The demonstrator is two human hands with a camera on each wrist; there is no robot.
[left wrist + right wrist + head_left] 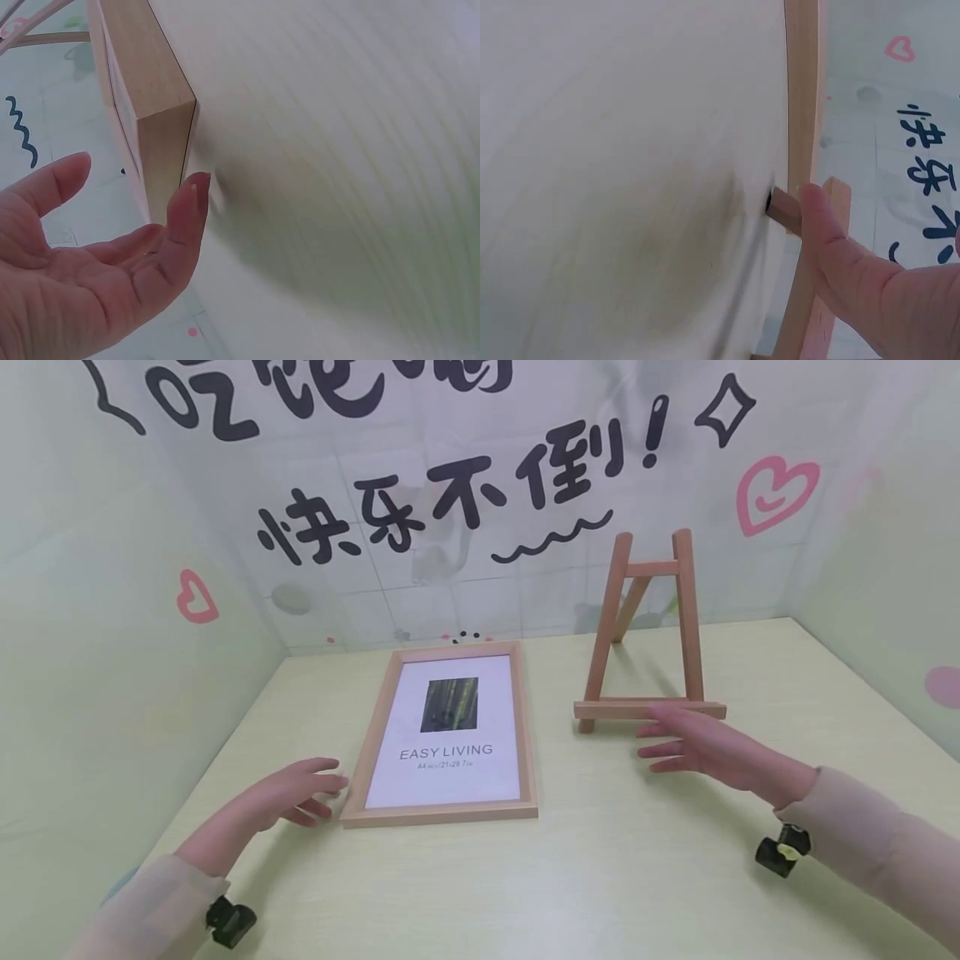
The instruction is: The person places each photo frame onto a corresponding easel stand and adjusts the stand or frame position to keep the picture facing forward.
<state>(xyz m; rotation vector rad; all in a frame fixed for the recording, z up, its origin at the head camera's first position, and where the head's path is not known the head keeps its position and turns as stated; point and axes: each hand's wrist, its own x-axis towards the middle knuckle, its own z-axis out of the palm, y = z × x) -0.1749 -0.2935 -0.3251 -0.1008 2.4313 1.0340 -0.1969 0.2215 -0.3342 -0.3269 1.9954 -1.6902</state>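
A light wooden picture frame (528,735) lies flat on the table, holding a white sheet with a small dark picture and the words EASY LIVING. At its near left corner is my left hand (288,793), fingers loosely bent and holding nothing. In the left wrist view the frame's corner (166,131) shows just beyond the fingertips (196,191). To the right stands a small wooden easel (690,635) with a ledge across its front. My right hand (701,745) reaches toward that ledge, its fingers relaxed and overlapping the ledge's lower edge in the head view.
A pale wood-grain table (450,893) carries both things. Behind it hangs a white backdrop (480,602) with black lettering and pink hearts, and pale side walls (112,718) flank the table. Each wrist wears a small black camera (782,852).
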